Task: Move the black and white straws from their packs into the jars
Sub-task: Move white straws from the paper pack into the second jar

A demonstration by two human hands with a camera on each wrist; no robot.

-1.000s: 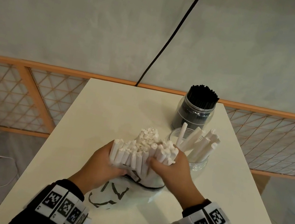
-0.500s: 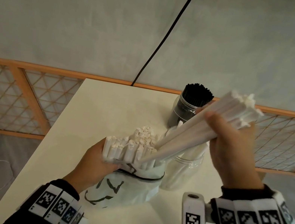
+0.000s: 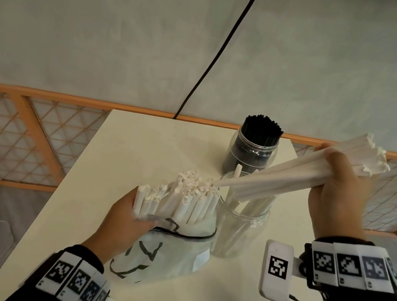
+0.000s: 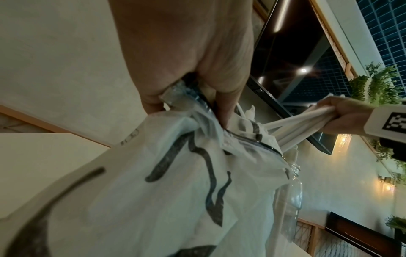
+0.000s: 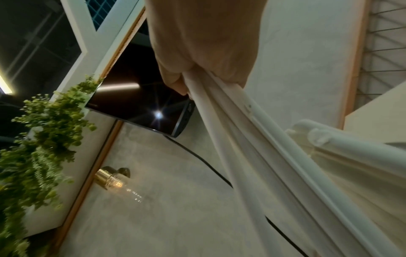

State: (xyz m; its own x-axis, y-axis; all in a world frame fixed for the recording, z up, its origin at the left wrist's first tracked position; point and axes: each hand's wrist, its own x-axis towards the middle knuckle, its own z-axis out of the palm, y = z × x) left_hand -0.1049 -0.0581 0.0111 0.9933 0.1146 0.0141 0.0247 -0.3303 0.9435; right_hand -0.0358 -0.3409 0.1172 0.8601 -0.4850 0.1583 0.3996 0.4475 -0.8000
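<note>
My left hand (image 3: 124, 219) grips the rim of the clear pack (image 3: 168, 254) (image 4: 153, 191), which stands upright on the table with several white straws (image 3: 183, 198) sticking out of its mouth. My right hand (image 3: 336, 190) (image 5: 204, 52) holds a bundle of white straws (image 3: 294, 172) (image 5: 274, 147) (image 4: 296, 128) raised and slanted; its lower ends hang over the pack and the clear jar (image 3: 239, 226). That jar stands just right of the pack and holds a few white straws. Behind it is a jar of black straws (image 3: 253, 147).
The cream table (image 3: 140, 145) has bare surface left of and behind the pack. An orange lattice fence (image 3: 22, 135) runs behind the table. A black cable (image 3: 216, 55) hangs down the wall. A wrist device with a cord (image 3: 277, 270) sits on my right wrist.
My right hand has pulled a bundle of white straws out of the pack and lifted it up to the right. The left hand keeps holding the pack.
</note>
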